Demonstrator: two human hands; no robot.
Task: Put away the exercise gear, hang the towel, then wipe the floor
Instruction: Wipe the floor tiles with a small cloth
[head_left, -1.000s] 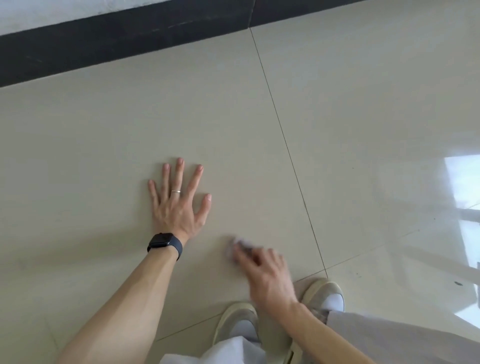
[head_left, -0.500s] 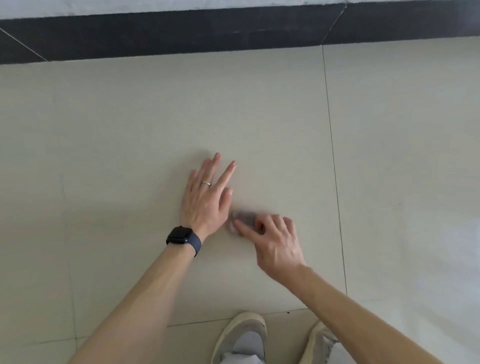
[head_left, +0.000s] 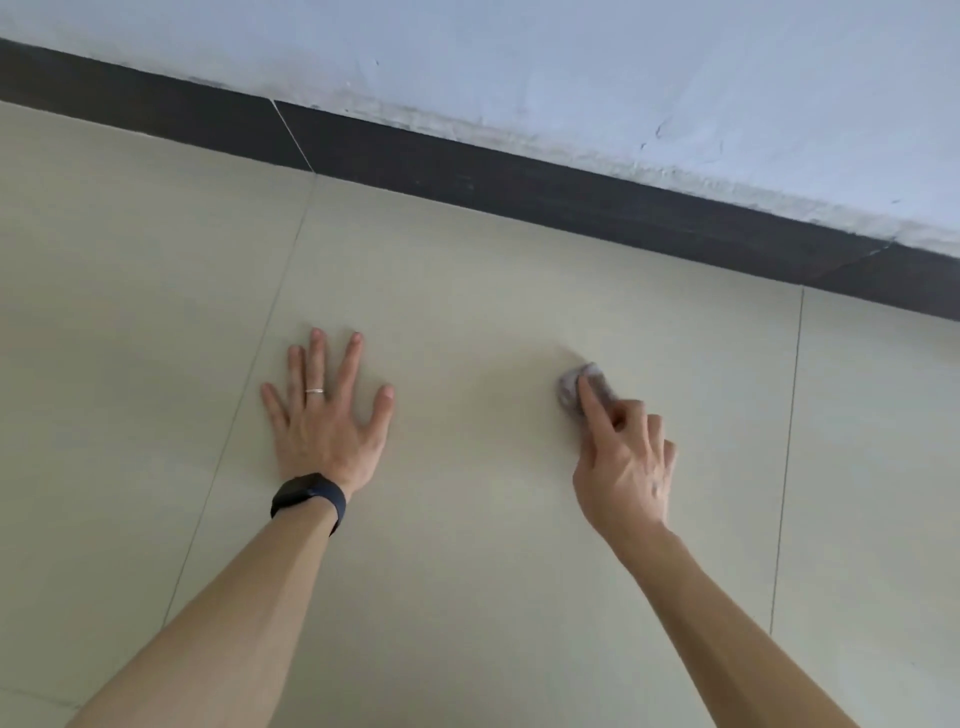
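My left hand (head_left: 328, 415) lies flat on the beige floor tiles (head_left: 467, 519) with its fingers spread; a ring and a dark wristwatch are on it. My right hand (head_left: 626, 457) is to the right of it, fingers curled round a small grey wad of cloth (head_left: 574, 387) that it presses against the floor. Most of the wad is hidden under the forefinger and the other fingers. The two hands are well apart.
A dark skirting strip (head_left: 519, 192) runs along the foot of a pale wall (head_left: 623, 78) just beyond the hands. Thin grout lines cross the floor to the left and right of the hands.
My right hand has slid the wad away from my left hand to the right and farther out. The view has lifted toward the wall, and my shoes have dropped out of view.
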